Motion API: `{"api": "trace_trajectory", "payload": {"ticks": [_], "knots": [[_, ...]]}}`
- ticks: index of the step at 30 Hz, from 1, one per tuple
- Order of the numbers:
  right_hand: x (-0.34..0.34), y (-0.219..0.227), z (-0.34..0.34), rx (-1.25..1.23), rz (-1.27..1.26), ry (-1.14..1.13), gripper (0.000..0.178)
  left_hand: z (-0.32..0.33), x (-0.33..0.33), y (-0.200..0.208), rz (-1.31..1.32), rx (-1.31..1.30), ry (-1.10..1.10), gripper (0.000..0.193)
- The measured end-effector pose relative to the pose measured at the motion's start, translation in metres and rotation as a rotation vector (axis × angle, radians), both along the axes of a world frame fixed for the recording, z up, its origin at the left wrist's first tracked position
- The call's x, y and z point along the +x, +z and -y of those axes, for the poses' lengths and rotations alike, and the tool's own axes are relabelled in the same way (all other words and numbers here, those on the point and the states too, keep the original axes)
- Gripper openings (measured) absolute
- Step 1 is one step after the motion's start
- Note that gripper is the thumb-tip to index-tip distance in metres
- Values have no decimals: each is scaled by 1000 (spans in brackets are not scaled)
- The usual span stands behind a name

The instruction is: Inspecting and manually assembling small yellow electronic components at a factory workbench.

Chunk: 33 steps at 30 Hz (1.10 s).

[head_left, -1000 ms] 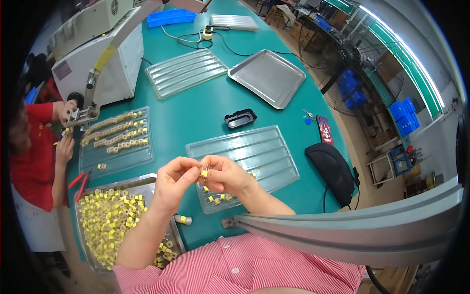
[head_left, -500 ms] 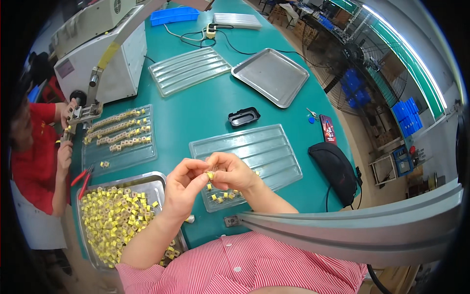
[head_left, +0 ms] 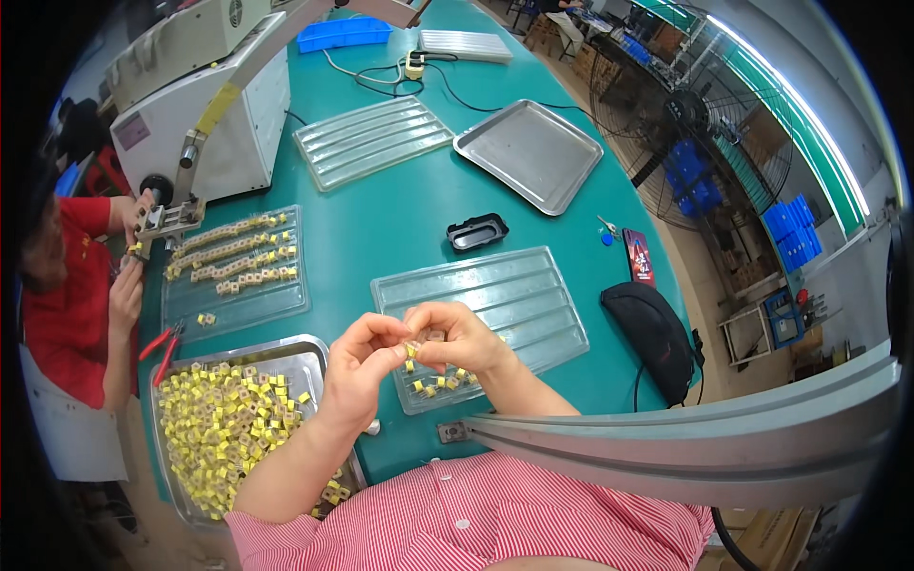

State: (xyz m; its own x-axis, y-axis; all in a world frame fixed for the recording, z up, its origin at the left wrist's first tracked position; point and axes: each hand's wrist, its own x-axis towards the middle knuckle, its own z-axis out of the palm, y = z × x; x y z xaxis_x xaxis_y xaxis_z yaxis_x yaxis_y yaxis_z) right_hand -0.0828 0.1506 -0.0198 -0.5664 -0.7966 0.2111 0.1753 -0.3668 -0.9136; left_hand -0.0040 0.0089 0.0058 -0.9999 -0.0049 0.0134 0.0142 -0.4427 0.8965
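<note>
Over the near left part of a clear ribbed plastic tray [head_left: 509,303], my two hands meet around a small yellow-wrapped coil [head_left: 412,349]. My left hand [head_left: 354,373] pinches it between thumb and forefinger. My right hand [head_left: 464,341] has its fingertips closed on the coil's other side, partly covering it. Below my right hand, several similar coils [head_left: 441,383] with thin wire legs lie in the tray. Left of my left forearm, a metal tray [head_left: 303,362] holds a heap of yellow and beige coils [head_left: 224,428].
A co-worker in a red top [head_left: 84,314] works at a machine clamp [head_left: 167,221]. Beside them are a tray of coil rows [head_left: 243,305] and red-handled pliers [head_left: 164,357]. A black dish [head_left: 476,231], metal tray [head_left: 533,157], phone [head_left: 639,257] and black pouch [head_left: 649,333] surround my tray. A metal rail [head_left: 685,447] crosses at right.
My hands stay together in nearly the same place. The fingers of my right hand have shifted slightly around the coil. The whole view has moved a little.
</note>
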Motion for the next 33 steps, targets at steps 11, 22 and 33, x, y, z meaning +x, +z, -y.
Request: {"api": "trace_trajectory", "payload": {"ticks": [11,22,33], "knots": [[2,1,1,22,113,14,16,2,-1,6,40,-32,2,16],[1,0,1,-2,39,4,18,-1,-1,2,-48,-63,67,16],[3,9,2,108,261,-102,9,8,0,21,-537,-1057,397,27]]}}
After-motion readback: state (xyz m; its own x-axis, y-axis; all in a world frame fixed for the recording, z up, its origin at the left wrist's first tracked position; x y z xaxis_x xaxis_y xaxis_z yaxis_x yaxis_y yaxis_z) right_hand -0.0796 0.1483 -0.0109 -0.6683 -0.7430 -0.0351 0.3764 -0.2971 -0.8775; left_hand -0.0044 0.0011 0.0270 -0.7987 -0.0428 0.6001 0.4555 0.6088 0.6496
